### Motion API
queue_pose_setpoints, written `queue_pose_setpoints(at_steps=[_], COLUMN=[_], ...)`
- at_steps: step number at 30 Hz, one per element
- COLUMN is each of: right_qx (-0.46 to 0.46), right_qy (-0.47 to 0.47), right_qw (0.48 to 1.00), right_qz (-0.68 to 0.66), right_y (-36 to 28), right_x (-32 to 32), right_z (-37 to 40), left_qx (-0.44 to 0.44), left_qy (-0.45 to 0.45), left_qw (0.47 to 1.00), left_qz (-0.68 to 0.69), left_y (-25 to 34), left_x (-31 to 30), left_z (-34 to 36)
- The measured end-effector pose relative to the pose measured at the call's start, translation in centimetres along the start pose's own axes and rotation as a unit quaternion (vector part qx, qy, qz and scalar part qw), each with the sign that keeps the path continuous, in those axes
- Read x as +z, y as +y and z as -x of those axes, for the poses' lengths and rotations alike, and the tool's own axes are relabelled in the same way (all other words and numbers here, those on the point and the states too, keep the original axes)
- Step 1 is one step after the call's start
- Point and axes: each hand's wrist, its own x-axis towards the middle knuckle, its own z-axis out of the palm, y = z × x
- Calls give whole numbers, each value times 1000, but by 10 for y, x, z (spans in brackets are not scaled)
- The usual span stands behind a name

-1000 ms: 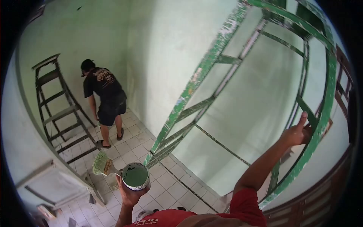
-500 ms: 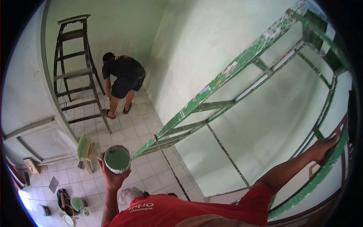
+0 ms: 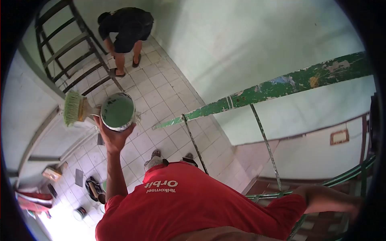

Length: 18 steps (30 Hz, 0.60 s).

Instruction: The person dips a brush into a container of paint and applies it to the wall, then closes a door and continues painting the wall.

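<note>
Raised at left, my left hand (image 3: 114,136) is closed around a round container (image 3: 117,111) of green paint. A wide brush (image 3: 73,108) with pale green bristles projects left from the same hand, its handle against the container's side. My right arm reaches to the far right, where my right hand (image 3: 354,205) is dim and blurred at the dark image edge; its fingers cannot be made out. A paint-spattered green ladder (image 3: 281,84) slants across the right side, above that arm.
A person in dark clothes (image 3: 128,30) bends over at the top, beside a dark ladder (image 3: 76,40). Below lie a tiled floor (image 3: 161,92), a paint can (image 3: 79,213), a black bag (image 3: 93,188) and a grey plate (image 3: 79,177). A small frame (image 3: 339,137) hangs at right.
The view has tilted downward and turned. The container and brush sit higher in view, with the brush showing more fully. My right hand appears lower, and its grip on the green ladder no longer shows.
</note>
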Motion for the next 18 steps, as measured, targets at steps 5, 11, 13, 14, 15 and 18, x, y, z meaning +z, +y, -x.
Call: queue_pose_setpoints(at_steps=[5, 11, 13, 14, 15, 18], right_qx=[-122, -262, -323, -347, -365, -395], right_qy=[-57, -26, -20, -20, -22, -16], right_qw=[991, 965, 946, 937, 930, 918], right_qz=[-3, 13, -8, -22, -36, -6], right_y=[-50, -92, -96, -99, -101, -133], right_x=[-49, -93, -99, -99, -100, -140], right_z=[-95, -202, -240, -253, -264, -323], left_qx=[44, 124, 107, 73, 39, 57], left_qy=[-48, -67, -91, -93, -94, -112], left_qw=[998, 989, 989, 991, 991, 986], left_qz=[-10, 32, 40, 66, 86, 109], left_y=[-3, -20, -16, -17, -19, -8], left_x=[-22, -24, -25, -24, -25, -40], left_z=[-44, -50, -43, -39, -33, -13])
